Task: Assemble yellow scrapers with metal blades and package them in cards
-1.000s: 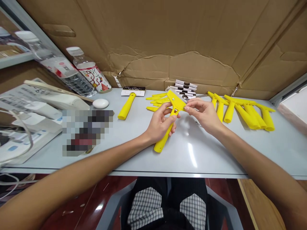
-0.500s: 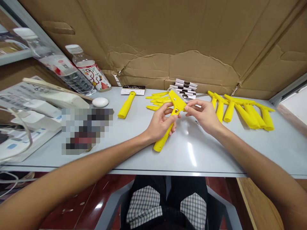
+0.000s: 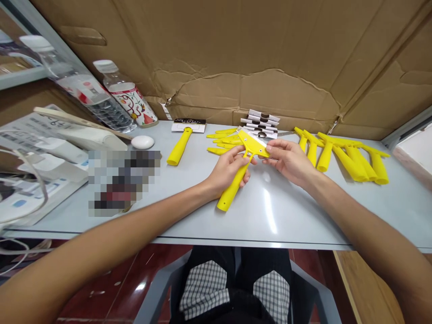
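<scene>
A yellow scraper [image 3: 232,186] is held tilted over the table, its wide head away from me and its round handle pointing towards me. My left hand [image 3: 229,168] is closed around the neck, just below the head. At the head's right corner, the thumb and fingers of my right hand [image 3: 290,159] pinch the edge. Two small screw spots show on the head's face, and a pale strip runs along its far edge. Several flat yellow pieces [image 3: 224,140] lie just behind my left hand. Past them is a stack of black-and-white packets [image 3: 259,122].
Several yellow scraper handles [image 3: 354,164] lie in a row at the right. One yellow handle with a black-and-white card [image 3: 180,146] lies left of centre. Two bottles [image 3: 130,96], a white oval object [image 3: 142,142] and papers stand or lie at the left. Cardboard [image 3: 202,40] walls the back.
The scraper's head has turned so that its face shows more fully. My right hand has shifted slightly right and still grips the head's corner; my left hand keeps its hold.
</scene>
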Action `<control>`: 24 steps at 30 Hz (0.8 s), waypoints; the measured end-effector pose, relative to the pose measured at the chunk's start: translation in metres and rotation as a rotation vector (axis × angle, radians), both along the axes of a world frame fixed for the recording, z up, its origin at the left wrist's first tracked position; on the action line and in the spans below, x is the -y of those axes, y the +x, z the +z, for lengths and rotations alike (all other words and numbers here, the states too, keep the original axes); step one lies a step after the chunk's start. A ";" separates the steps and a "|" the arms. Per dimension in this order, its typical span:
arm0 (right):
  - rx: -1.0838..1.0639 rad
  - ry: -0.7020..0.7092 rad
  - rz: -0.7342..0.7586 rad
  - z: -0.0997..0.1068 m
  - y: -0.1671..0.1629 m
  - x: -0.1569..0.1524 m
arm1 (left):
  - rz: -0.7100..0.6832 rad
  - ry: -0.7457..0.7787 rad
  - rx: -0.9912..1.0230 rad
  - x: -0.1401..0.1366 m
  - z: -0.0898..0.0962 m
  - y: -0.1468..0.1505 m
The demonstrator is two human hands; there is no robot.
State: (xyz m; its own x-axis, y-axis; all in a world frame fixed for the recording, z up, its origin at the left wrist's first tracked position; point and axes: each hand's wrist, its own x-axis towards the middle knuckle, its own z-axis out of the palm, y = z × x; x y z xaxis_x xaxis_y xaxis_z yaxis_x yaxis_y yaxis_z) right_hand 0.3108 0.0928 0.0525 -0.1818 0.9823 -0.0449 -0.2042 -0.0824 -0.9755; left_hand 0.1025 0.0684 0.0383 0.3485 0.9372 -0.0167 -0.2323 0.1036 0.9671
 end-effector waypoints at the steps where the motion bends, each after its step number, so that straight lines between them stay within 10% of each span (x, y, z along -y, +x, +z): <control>1: 0.038 0.022 0.001 0.001 0.003 -0.002 | -0.001 -0.029 0.008 -0.001 0.000 0.000; 9: 1.297 0.709 -0.077 0.030 0.069 -0.026 | 0.047 -0.078 0.000 -0.001 0.000 0.002; 24: 1.617 0.555 0.265 0.036 0.090 -0.031 | 0.061 -0.081 -0.037 0.002 0.001 0.003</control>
